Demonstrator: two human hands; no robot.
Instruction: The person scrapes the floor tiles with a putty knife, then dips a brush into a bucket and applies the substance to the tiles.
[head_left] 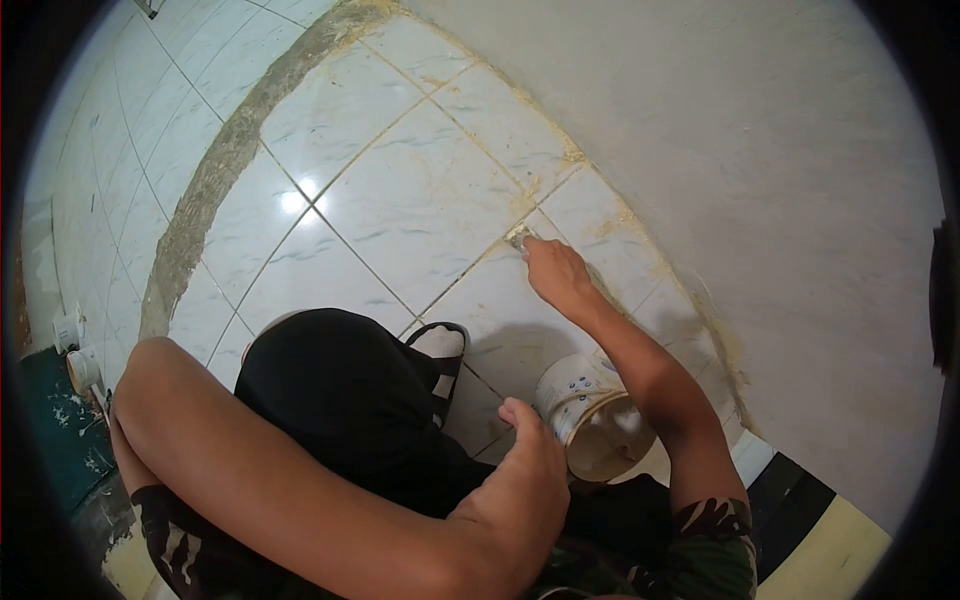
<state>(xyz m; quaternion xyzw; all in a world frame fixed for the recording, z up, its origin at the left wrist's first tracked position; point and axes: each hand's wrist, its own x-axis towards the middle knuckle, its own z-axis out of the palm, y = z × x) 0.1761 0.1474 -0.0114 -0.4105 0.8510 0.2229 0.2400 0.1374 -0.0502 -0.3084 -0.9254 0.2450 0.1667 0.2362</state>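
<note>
Grey scraper (517,237) is gripped in right hand (557,272), its working end protruding just beyond the grip, set against tiled floor (375,190). Left hand (522,468) is held beside white bucket (565,385); its finger state can't be determined.

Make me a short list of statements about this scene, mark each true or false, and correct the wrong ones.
1. The right hand holds a scraper at the floor tiles. True.
2. A lid covers the bucket. False: the bucket is open at the top.
3. The left hand is nearer to the bucket than the right hand is. True.
4. The visible foot is bare. False: it wears a pale sock and a dark sandal.
5. The right sleeve is camouflage-patterned. True.
</note>
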